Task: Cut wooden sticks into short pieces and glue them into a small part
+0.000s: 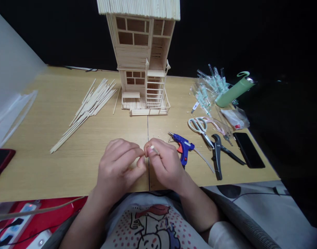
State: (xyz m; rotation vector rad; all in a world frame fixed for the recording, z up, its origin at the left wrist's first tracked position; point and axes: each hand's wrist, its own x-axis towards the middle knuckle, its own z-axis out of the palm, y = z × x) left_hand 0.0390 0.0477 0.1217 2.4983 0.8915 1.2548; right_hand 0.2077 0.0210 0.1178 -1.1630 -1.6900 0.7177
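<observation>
My right hand [165, 162] pinches a short pale wooden stick [155, 149] between its fingertips, and the stick's end pokes out to the right. My left hand [119, 164] is curled beside it, its fingertips almost meeting the right fingers over the table's centre seam. Whether the left fingers hold anything is hidden. A blue and red hot glue gun [183, 147] lies just right of my right hand. Farther ahead stands a tall model house of wooden sticks [140, 58].
A loose pile of wooden sticks [91, 107] lies left on the wooden table [70, 173]. To the right are scissors [199, 128], black pliers [217, 154], a black phone [248, 150], a bag of glue sticks [208, 88] and a green bottle [234, 91]. A power strip [15, 221] sits below the table's front edge.
</observation>
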